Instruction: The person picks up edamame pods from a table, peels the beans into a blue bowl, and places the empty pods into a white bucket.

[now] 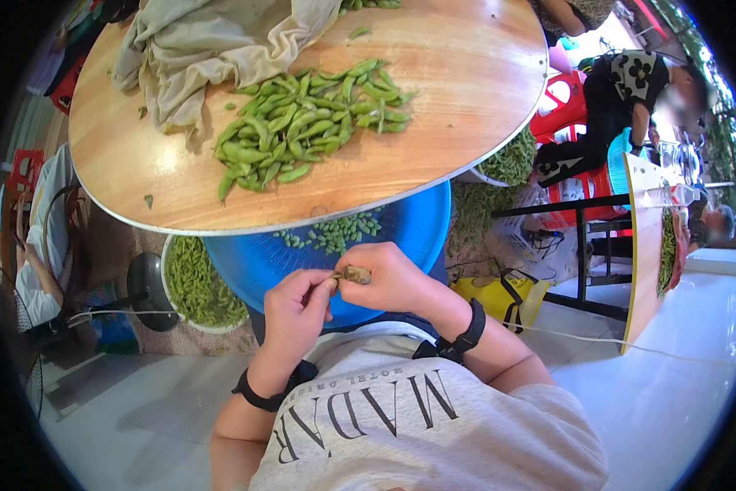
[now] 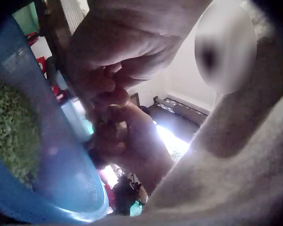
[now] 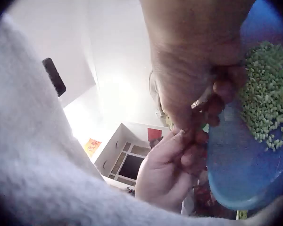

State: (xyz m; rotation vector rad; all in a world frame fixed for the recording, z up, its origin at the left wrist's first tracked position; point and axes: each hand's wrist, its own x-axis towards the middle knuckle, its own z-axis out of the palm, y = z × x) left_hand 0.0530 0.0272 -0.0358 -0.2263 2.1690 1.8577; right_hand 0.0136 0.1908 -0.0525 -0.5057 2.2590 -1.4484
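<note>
In the head view both hands meet above the blue basin [image 1: 245, 270]. A small brownish-green pod [image 1: 356, 275] is pinched by the right hand [image 1: 388, 278], its fingers curled. The left hand [image 1: 294, 307] touches it at its tip, thumb and finger pinching the pod's end. Shelled green beans [image 1: 339, 233] lie in the basin. The left wrist view has the left hand [image 2: 132, 42] against the right hand [image 2: 141, 141]; in the right wrist view the right hand [image 3: 193, 61] meets the left hand [image 3: 165, 174], the pod mostly hidden between them.
A pile of green pods [image 1: 302, 123] and a crumpled cloth [image 1: 212, 49] lie on the round wooden table [image 1: 458, 90]. A bowl of pods [image 1: 200, 286] stands left of the basin, a yellow bag [image 1: 499, 299] to its right. Other people sit at both sides.
</note>
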